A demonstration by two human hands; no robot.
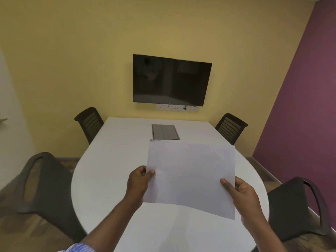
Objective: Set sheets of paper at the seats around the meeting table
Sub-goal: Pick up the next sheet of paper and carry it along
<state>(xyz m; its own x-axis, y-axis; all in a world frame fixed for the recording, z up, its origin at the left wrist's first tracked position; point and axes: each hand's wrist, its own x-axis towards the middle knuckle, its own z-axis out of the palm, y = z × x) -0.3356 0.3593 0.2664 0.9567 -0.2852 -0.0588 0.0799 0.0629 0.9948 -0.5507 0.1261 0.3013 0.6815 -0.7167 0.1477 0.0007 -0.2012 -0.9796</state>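
Both hands (140, 182) grip paper (190, 177) edges above bare table (112, 170) w/ fingers

Both forearms reach forward; the left hand (139, 182) pinches the paper (190, 179) at its left edge, thumb on top, the right hand (243, 195) likewise grips its right edge

You are facing a white counter (112, 170) with a rounded near end. A grey hatch panel (165, 131) sits flush in its middle.
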